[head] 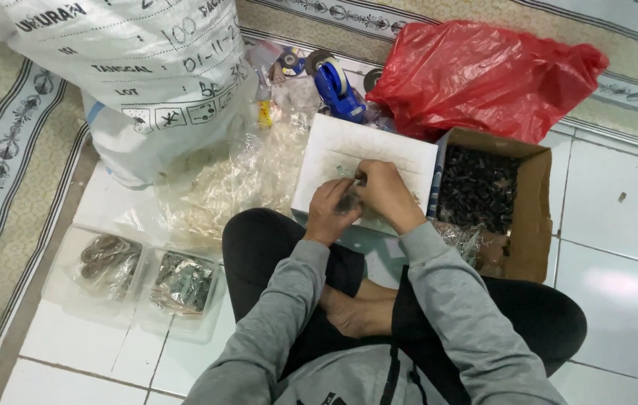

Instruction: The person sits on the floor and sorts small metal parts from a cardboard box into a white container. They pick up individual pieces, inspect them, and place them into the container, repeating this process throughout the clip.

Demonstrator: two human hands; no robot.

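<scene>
Assembling: left hand [329, 212] and right hand [383, 192] pinching a small dark part [350, 199] over the white board [401, 150], beside the cardboard box [533, 217]; likely needs pressing together.

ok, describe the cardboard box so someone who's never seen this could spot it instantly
Start at the red plastic bag at the top of the floor; directly below it sits the brown cardboard box, open-topped, just beside the right hand. It is filled with small black parts, unlike the flat white box on its other side and the clear trays.
</scene>
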